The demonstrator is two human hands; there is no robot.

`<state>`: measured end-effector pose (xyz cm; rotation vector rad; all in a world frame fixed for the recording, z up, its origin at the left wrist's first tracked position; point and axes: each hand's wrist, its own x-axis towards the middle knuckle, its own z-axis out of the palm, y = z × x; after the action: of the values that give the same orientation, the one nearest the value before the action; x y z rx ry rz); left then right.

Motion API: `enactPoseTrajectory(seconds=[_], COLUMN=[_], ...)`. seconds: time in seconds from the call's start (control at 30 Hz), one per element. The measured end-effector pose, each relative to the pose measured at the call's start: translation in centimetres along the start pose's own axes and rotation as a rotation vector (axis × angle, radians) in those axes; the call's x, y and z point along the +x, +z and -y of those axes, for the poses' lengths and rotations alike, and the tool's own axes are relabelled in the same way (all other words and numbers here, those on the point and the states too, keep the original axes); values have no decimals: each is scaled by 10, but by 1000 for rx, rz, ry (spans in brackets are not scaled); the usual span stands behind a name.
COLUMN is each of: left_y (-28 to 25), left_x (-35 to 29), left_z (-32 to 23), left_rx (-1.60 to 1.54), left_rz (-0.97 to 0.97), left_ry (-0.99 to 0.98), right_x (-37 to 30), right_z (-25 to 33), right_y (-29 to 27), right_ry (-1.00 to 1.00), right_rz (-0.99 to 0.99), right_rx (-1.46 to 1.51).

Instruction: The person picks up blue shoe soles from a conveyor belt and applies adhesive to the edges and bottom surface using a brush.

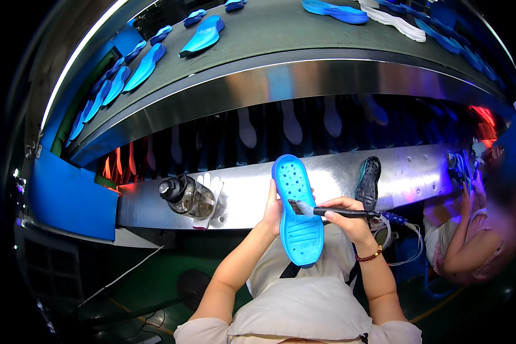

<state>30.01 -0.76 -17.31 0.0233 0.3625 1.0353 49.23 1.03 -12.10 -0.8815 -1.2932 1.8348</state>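
My left hand grips the left edge of a bright blue shoe sole, its fingers partly hidden beneath it. The sole stands lengthwise before me, with small holes toward the top and ridges lower down. In my right hand is a black-handled brush, and its bristles lie against the middle of the sole. A dark sole with a teal edge rests on the metal ledge to the right. Left of my hands, a dark-capped bottle stands on the ledge by a white glove.
Beyond the metal ledge runs a dark conveyor belt carrying several blue soles and a white one. Reflections of soles show under it. White cables hang at right, where another person sits working.
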Motion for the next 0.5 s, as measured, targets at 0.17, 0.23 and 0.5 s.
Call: enactPoseTrajectory(seconds=[0.17,0.23,0.5], left_y=[6,9,13], left_x=[-2,-2,-3], left_z=[1,2,4], left_rx=[14,15,-7], left_rz=[-33,-31,-30], left_ry=[67,68,33], right_x=[0,-1,-3], right_z=[-1,-1,-2], right_y=[5,7,11], right_ry=[-9,25,38], right_rz=[-19,-24,-32], right_rx=[51,63,113])
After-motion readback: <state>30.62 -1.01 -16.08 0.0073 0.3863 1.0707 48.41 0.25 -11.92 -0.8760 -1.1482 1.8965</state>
